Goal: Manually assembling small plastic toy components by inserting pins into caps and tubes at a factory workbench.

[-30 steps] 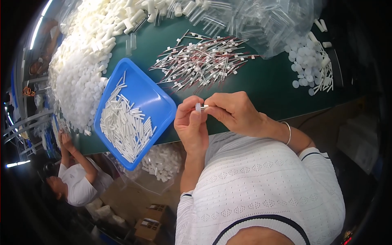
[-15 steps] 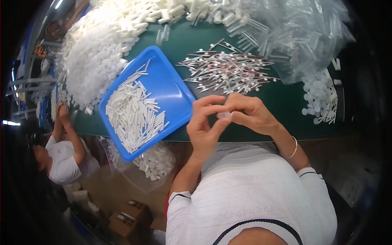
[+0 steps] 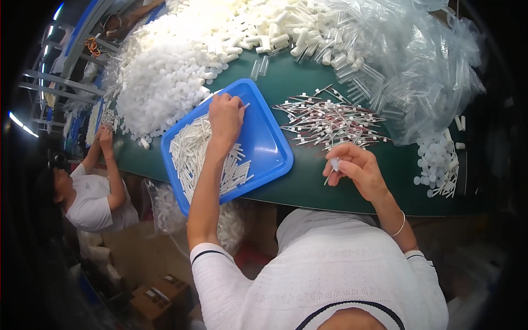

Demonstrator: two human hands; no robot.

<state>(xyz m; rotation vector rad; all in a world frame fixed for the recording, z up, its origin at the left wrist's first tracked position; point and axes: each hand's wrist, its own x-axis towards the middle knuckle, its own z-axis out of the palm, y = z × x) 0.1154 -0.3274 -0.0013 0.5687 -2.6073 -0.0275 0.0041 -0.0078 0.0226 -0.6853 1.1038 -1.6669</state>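
Observation:
My left hand [image 3: 224, 122] reaches over the blue tray [image 3: 264, 144], fingers closed in a pinch. A short white stick [image 3: 246, 105] pokes out at its fingertips. Many similar white sticks [image 3: 190, 151] lie heaped in the tray, partly hidden by my left forearm. Above the table's near edge, my right hand [image 3: 360, 171] pinches a small translucent white cap [image 3: 335, 163] between thumb and fingers. From the cap, a thin rod [image 3: 328, 177] points down; its far end is small. Just beyond my right hand spreads a pile of thin rods with white collars [image 3: 330, 118].
White caps [image 3: 159, 91] and cream cylinders [image 3: 247, 25] are heaped at the back left. Clear tubes [image 3: 357, 82] and plastic bags [image 3: 423, 71] fill the back right. More caps [image 3: 434, 159] lie at right. A co-worker [image 3: 96, 192] sits at left; cartons [image 3: 151, 302] stand below.
My hands have parted: the left has moved left and away over the tray, the right slightly right and nearer. The whole view has shifted, so the tray and piles appear lower and further right.

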